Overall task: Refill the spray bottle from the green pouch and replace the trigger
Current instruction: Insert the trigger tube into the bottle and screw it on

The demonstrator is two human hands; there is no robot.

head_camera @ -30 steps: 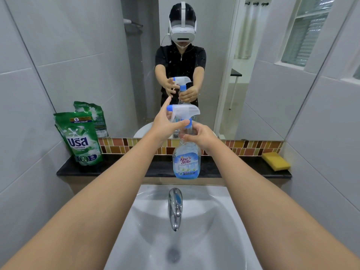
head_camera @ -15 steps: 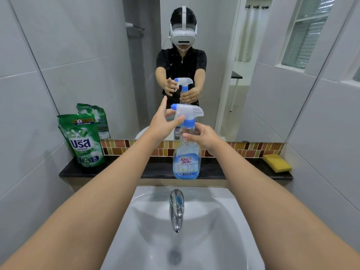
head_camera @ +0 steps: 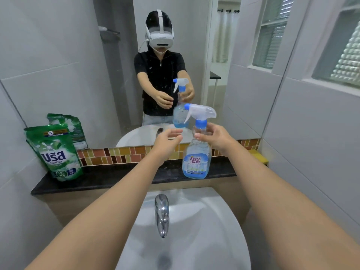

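The clear spray bottle (head_camera: 196, 162), with a little blue liquid at its bottom, stands upright on the black ledge (head_camera: 109, 178). Its white trigger (head_camera: 200, 112) with a blue nozzle and collar sits on the neck. My right hand (head_camera: 216, 138) grips the bottle's shoulder just under the collar. My left hand (head_camera: 167, 140) hovers a short way left of the bottle, fingers apart, holding nothing. The green pouch (head_camera: 56, 152) stands upright at the ledge's left end, apart from both hands.
A white sink (head_camera: 204, 230) with a chrome tap (head_camera: 161, 213) lies below the ledge. A yellow sponge (head_camera: 259, 155) rests at the ledge's right end. A mirror behind the ledge reflects a person, the bottle and the pouch. Tiled walls close in on both sides.
My left hand has let go of the trigger and dropped down and left, away from it. My right hand still grips the bottle's neck. The camera view has shifted.
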